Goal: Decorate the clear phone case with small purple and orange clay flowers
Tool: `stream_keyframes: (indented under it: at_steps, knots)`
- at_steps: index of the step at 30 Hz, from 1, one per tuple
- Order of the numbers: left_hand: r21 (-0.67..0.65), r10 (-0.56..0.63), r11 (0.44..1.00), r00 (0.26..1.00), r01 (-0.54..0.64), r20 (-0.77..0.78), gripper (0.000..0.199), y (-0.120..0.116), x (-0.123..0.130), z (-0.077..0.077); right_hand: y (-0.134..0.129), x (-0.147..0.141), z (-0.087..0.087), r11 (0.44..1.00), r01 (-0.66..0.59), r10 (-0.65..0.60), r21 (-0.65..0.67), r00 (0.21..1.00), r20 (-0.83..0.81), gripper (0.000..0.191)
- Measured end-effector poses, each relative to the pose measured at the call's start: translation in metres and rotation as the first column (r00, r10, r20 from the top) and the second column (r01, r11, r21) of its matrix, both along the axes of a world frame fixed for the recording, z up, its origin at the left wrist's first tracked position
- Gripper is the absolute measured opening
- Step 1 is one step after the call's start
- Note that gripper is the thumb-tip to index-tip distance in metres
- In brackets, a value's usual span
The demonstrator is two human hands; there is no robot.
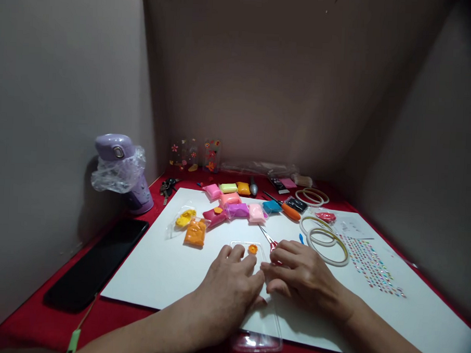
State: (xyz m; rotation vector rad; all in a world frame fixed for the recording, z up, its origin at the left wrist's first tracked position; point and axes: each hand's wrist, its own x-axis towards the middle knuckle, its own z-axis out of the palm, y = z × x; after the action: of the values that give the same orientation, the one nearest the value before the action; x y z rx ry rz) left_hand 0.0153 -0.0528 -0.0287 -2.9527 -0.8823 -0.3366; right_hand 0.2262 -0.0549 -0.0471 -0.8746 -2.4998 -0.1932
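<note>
A clear phone case [260, 343] lies on the white board [145, 271], its lower end sticking out past the front edge. My left hand [233, 283] is over the case's left side, fingers bent and closed, fingertips down. My right hand [302, 268] comes in from the right, fingers curled and closed, its fingertips meeting those of my left hand above the case. Whatever is between the fingertips is hidden or too small to name. A small orange clay flower [252, 248] sits near the case's top end. Red-handled scissors [269, 239] lie just beyond my right hand, partly covered by it.
Several clay packets, including an orange one [195, 232] and a purple one [237, 210], lie at the back. Hoop-shaped tape rolls [328, 259], gem stickers [372, 265] and an orange-handled tool [290, 212] are on the right. A black phone [97, 264] and a purple bottle [141, 196] stand left.
</note>
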Motion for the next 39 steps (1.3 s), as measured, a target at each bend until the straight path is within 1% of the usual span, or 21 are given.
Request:
stream_keyframes:
  at_steps: [4,8,13,17,24,27,30,35,39]
  knots:
    - [0.011,0.004,1.0,1.0,-0.004,0.023,0.02,0.0006,0.0005,-0.0029,-0.0002,-0.0034,0.0006,0.999,-0.007,0.008,-0.052,1.0,0.018,0.046]
    - [0.025,0.011,1.0,0.999,-0.012,0.04,0.017,0.0012,0.0009,-0.005,-0.0003,-0.0049,-0.0014,0.996,-0.011,0.01,-0.089,1.0,-0.011,0.044]
    - [0.015,0.012,1.0,1.0,-0.013,0.028,0.019,-0.0003,0.001,-0.0033,-0.001,-0.0032,-0.0018,0.996,-0.031,0.029,-0.078,0.999,-0.022,0.044]
    - [0.007,0.012,1.0,1.0,-0.012,0.003,0.022,-0.001,0.0009,-0.0017,-0.0028,-0.0035,-0.0002,0.998,-0.008,0.007,-0.062,1.0,-0.002,0.046]
    - [0.031,0.002,1.0,0.999,-0.003,0.037,0.019,0.0001,0.0011,-0.01,-0.0063,-0.009,0.0015,0.983,0.0,-0.002,-0.184,1.0,-0.009,0.057]
    - [0.032,0.0,0.999,1.0,-0.001,0.022,0.023,0.0007,0.0012,-0.0097,-0.0067,-0.0083,0.0024,0.976,-0.004,-0.001,-0.219,1.0,-0.022,0.057]
    - [0.026,0.005,1.0,1.0,-0.006,0.013,0.025,0.0006,0.0011,-0.0082,-0.0062,-0.0067,0.002,0.973,-0.009,0.004,-0.233,1.0,-0.022,0.053]
    - [0.035,-0.001,0.999,1.0,0.001,0.012,0.02,-0.001,0.001,-0.0085,-0.0051,-0.0077,-0.0012,0.97,0.004,-0.005,-0.244,1.0,-0.003,0.055]
    - [0.037,0.007,0.999,1.0,-0.008,0.018,0.017,-0.0008,0.002,-0.009,-0.005,-0.008,-0.0002,0.967,-0.005,0.002,-0.256,1.0,-0.012,0.054]
